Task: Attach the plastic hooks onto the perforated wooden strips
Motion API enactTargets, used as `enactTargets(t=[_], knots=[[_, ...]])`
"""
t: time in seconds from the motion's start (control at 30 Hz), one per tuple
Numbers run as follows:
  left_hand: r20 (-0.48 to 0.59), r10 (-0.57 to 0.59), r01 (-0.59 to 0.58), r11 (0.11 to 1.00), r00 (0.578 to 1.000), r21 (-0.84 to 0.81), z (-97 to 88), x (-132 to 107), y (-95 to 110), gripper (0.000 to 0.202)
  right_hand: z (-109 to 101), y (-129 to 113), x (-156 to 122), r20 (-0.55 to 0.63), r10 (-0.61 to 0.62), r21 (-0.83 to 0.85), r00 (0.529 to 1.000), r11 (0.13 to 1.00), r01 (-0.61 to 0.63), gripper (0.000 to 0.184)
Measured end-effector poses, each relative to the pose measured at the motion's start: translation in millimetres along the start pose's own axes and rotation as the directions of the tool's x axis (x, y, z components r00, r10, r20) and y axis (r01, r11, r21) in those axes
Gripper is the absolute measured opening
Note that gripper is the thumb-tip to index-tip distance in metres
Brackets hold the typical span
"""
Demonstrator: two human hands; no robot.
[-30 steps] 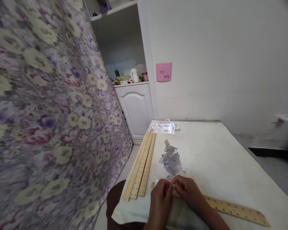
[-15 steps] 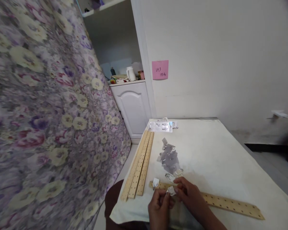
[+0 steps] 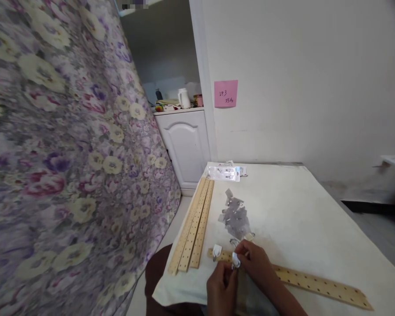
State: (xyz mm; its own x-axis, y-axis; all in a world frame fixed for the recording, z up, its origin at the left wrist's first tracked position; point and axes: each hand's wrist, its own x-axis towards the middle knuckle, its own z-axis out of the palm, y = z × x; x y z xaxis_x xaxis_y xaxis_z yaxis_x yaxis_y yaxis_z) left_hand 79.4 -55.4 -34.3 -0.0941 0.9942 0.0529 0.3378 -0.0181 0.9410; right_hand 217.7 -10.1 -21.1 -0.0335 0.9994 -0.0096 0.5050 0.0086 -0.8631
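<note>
In the head view a small white hook piece (image 3: 236, 260), a white plate with a metal end, is held between both hands over a perforated wooden strip (image 3: 322, 283). My left hand (image 3: 221, 283) is closed and pinches its lower metal end. The fingers of my right hand (image 3: 254, 262) are closed on the white plate's right side. Another white hook piece (image 3: 217, 250) sits on the strip's left end. Just beyond my right hand lie one more such piece (image 3: 249, 237) and a metal loop (image 3: 233, 242), partly hidden by the fingers. The middle of the strip is covered by my right hand and forearm.
Three perforated wooden strips (image 3: 195, 228) lie side by side along the table's left edge. A pile of grey translucent squares with metal bits (image 3: 236, 217) is mid-table. Clear packs (image 3: 223, 173) lie at the back. A floral curtain (image 3: 85, 153) hangs on the left.
The held hook piece has turned more upright, its metal end now pointing down toward my left fingers. My right hand has shifted slightly. The whole view has moved a little.
</note>
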Motion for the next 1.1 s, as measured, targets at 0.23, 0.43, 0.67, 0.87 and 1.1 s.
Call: enactTargets(t=[0.23,0.43,0.67,0.87,1.1], knots=[[0.057,0.117,-0.126,0.978,0.991,0.169,-6.0,8,5,0.012,1,-1,8,-0.033,-0.012,-0.129,0.999,0.992,0.008,0.014],[0.094,0.174,-0.189,0.966,0.980,0.179,-9.7,2,3,0.013,3,2,9,-0.036,-0.027,-0.220,0.999,0.975,0.019,0.014],[0.103,0.309,-0.323,0.930,0.946,0.176,-13.3,3,-10,0.032,1,4,12,0.007,-0.008,-0.229,1.000,0.973,0.010,0.015],[0.113,0.329,-0.345,0.922,0.938,0.177,-7.5,3,-15,0.033,0,2,11,0.010,0.007,-0.227,1.000,0.974,-0.004,0.016],[0.146,0.355,-0.375,0.916,0.923,0.143,-2.9,0,-18,0.035,-3,2,6,-0.026,-0.018,-0.188,1.000,0.982,0.013,0.015]])
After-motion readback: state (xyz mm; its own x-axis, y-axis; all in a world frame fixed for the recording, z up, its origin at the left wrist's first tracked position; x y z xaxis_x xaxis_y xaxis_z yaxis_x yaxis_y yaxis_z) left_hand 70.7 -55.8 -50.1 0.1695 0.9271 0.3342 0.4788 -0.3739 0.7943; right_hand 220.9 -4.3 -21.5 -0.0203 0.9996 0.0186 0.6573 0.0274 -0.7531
